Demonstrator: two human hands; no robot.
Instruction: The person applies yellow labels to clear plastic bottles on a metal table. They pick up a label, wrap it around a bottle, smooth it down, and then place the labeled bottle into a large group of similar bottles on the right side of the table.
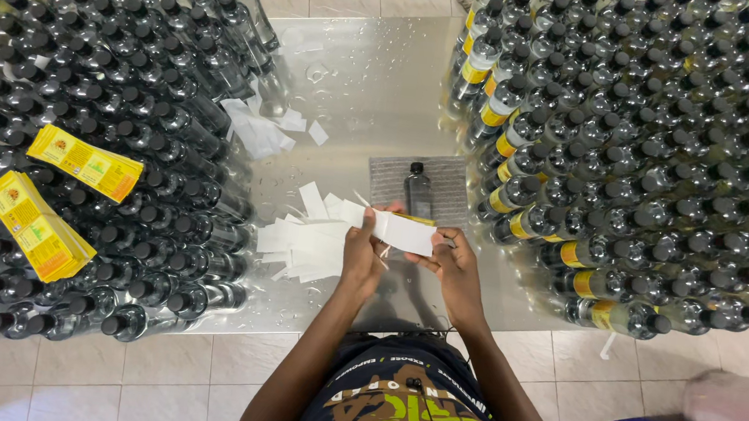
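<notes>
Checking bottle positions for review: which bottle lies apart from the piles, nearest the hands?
The lone dark-capped bottle on the grey ribbed mat, just beyond both hands; all others are heaped in side piles.

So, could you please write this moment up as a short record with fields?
Surface: shiny metal table
Left hand: grips the left end of a label strip
Right hand: pinches the strip's right end
Behind the hands: one black-capped bottle lying on a grey mat
Left of the hands: peeled white backing papers
Far left: yellow label stacks on massed bottles
Right: labelled bottles
</notes>
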